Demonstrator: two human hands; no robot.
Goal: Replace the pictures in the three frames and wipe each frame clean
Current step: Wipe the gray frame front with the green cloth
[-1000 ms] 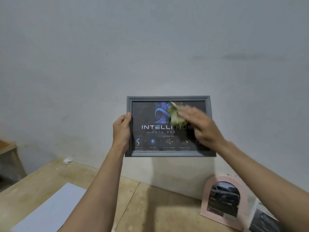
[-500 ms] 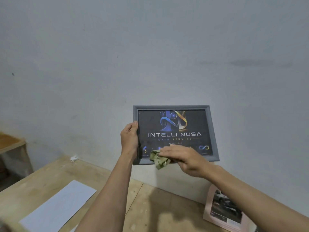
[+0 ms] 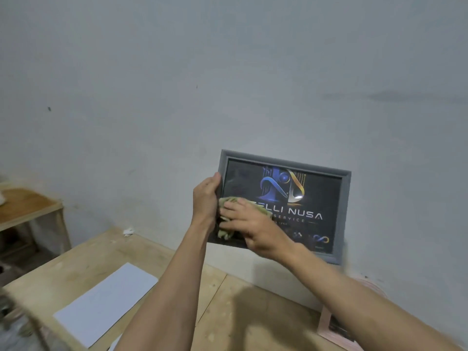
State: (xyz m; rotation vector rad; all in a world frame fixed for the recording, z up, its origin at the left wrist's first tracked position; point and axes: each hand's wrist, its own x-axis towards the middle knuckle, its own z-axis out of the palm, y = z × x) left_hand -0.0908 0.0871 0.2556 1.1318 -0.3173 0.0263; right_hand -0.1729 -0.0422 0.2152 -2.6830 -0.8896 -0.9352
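Observation:
A grey picture frame (image 3: 345, 198) with a dark "INTELLI NUSA" poster behind its glass is held up in front of the wall, tilted a little clockwise. My left hand (image 3: 205, 201) grips its left edge. With flat fingers, my right hand (image 3: 249, 224) presses a crumpled green cloth (image 3: 228, 201) onto the lower left of the glass, covering part of the lettering. A pink arched frame (image 3: 326, 325) stands on the table at the lower right, mostly hidden behind my right forearm.
A wooden table (image 3: 83, 262) lies below, with a white sheet of paper (image 3: 106, 300) on its left part. A small white scrap (image 3: 128, 232) sits by the wall. A wooden side table (image 3: 27, 211) stands at far left. The grey wall (image 3: 228, 72) is close behind.
The cloth under my right hand went from the upper middle of the glass down to the bottom edge, then left to the lower-left area. My view swung left; the frame now sits tilted.

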